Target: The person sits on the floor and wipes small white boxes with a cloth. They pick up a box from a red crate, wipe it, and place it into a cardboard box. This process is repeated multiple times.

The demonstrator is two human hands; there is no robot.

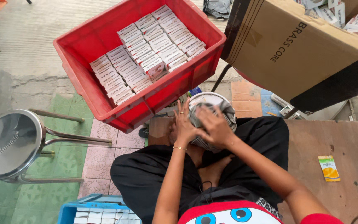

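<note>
Below the red crate (pixel 104 37), left hand (pixel 184 126), right hand (pixel 216 126), fingers curled gripping a newspaper-wrapped bundle (pixel 212 103)

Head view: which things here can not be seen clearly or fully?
- Grey-and-white bundle: both hands, left and right, cover it; its kind is unclear.
- Blue crate: cut off by the bottom edge.
- Red crate: the print on its small white boxes is too small.

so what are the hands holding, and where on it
Both hold a round white bundle wrapped in newsprint: the left hand against its left side, the right hand over its top.
</note>
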